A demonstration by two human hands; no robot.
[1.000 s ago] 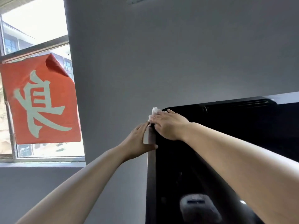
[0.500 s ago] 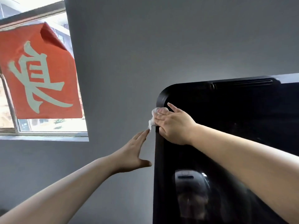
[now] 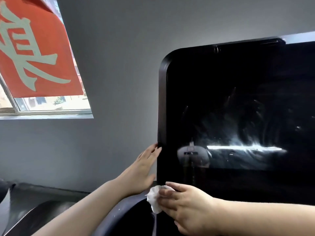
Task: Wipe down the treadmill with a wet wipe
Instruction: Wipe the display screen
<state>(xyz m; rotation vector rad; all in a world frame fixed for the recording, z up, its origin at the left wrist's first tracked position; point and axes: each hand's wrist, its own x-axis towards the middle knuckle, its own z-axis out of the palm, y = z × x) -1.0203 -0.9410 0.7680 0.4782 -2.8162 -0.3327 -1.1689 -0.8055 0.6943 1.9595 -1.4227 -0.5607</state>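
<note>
Right hand [image 3: 184, 206] pinches the wet wipe [image 3: 154, 199] at the screen [image 3: 238, 108]'s lower-left corner (left hand [image 3: 144, 169] flat, bracing its edge); bottom edge seems next.

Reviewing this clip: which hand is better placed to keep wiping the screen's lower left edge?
Right, probably. The right hand already holds the wet wipe at the screen's lower left corner; the left hand holds no wipe and only rests flat against the side edge.
</note>
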